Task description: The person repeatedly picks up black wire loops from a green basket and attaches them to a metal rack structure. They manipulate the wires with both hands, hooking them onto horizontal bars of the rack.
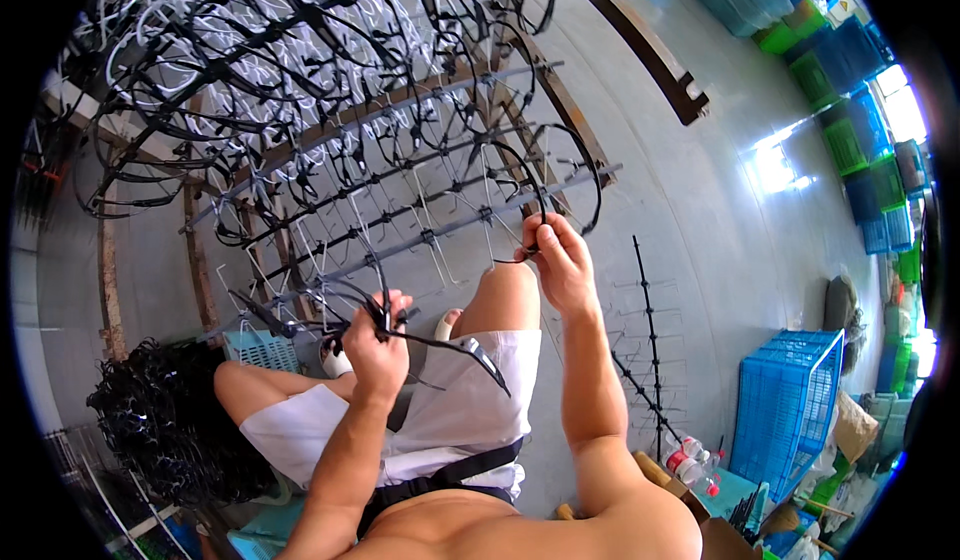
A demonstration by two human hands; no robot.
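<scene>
Bare shoulder [640,510] of the person is nearest to the camera. If the right hand [565,268] pulls too hard, the black loop [544,203] could perhaps catch on the rack [428,236] and bend. Thumb and forefinger pinch this loop near the rack's lower right corner. The left hand [375,350] grasps black strips [440,343], which stick out beyond its curled fingers and may tangle.

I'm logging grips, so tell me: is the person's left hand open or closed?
Closed: the left hand has its fingers curled around thin black parts, whose ends stick out beyond the grip.
</scene>
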